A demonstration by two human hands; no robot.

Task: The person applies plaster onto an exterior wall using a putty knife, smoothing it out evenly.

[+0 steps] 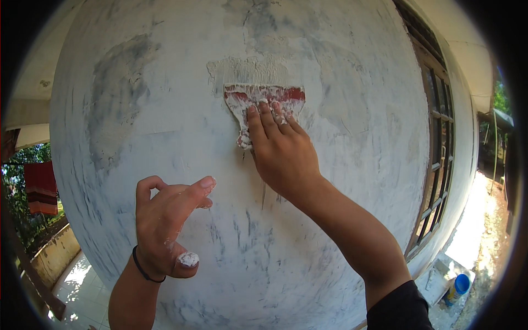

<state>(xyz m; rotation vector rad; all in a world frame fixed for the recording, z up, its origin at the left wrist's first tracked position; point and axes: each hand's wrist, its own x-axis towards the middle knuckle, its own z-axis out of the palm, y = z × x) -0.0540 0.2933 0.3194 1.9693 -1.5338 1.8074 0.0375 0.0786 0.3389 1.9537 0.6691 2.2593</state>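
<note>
Head view: left hand [170,220], then a scraper [236,102] held to a whitish wall [220,162] by the right hand [283,151].
The left hand is half-curled and open, white paste [188,258] on its thumb; the red, paste-smeared scraper, wide edge up, sits below a rough patch [247,70], gripped under the right hand's fingers; farther right is a window [437,137].

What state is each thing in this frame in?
Scraper: smeared white, blade edge up
Right hand: fingers laid over the scraper
Left hand: open, empty, thumb smeared
Wall: blotchy, unevenly coated
Window: looks shut
Red cloth: hanging
Blue bucket: seems open-topped
</note>
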